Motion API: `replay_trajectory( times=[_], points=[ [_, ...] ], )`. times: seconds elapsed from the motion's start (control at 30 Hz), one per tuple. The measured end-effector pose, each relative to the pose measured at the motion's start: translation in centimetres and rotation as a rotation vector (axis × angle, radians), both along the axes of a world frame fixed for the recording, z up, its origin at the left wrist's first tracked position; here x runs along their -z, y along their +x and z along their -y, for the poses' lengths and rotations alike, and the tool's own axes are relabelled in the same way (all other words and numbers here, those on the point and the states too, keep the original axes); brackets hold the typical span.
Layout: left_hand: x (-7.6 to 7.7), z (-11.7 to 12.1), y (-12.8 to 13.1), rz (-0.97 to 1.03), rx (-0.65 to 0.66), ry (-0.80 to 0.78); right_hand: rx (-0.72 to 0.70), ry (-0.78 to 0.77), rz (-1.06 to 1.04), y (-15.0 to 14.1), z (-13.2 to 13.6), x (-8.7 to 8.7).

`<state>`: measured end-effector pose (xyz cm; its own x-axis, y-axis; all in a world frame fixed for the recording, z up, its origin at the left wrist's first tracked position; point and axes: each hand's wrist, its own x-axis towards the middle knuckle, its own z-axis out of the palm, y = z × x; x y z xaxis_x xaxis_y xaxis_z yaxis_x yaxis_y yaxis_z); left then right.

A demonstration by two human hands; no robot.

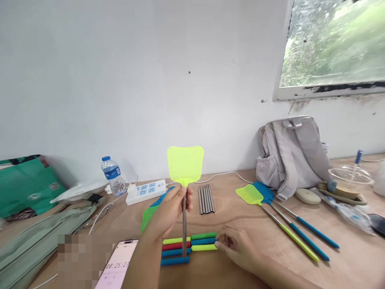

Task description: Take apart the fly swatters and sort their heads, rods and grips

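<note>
My left hand (172, 208) is closed round the metal rod of a fly swatter, just under its neon-yellow mesh head (185, 162). The swatter stands upright, and its bare metal rod (184, 228) runs down in front of the handle sleeves. Low on the table, my right hand (236, 245) has curled fingers, with thumb and fingertips at the right end of a yellow handle sleeve (204, 247). Beside that sleeve lie a green one (204, 235), a red one (177, 245) and several blue ones (175, 261). Behind my left forearm, a green swatter head (148, 217) is partly hidden.
Several metal tubes (206, 199) lie behind the sleeves. Swatters with handles (300, 243) lie at right, before a grey backpack (293, 156) and a plastic cup (350, 180). A power strip (146, 192), water bottle (113, 176), phone (117, 265) and green bag (30, 186) are at left.
</note>
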<state>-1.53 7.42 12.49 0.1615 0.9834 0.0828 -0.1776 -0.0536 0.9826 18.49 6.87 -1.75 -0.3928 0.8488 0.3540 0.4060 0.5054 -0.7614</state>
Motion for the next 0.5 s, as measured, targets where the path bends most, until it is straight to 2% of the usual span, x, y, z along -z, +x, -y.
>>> replay_trajectory(
  times=[0.1,0.2,0.3,0.4,0.5],
  points=[
    [0.6,0.4,2.0,0.008,0.103,-0.021,0.009,0.038,-0.226,-0.2,0.2,-3.1],
    [1.1,1.1,4.1,-0.061,0.154,-0.012,-0.052,0.015,-0.443,-0.4,-0.2,-7.0],
    [1.5,1.9,6.0,-0.167,0.173,0.003,-0.063,0.007,-0.489,-0.7,-0.8,-10.1],
    [2.2,2.3,7.2,-0.102,0.198,-0.054,0.012,0.056,-0.479,-0.9,-1.3,-11.4],
    [2.8,2.1,7.7,0.031,0.256,-0.142,0.06,0.037,-0.494,-1.0,-1.5,-11.5]
  ],
)
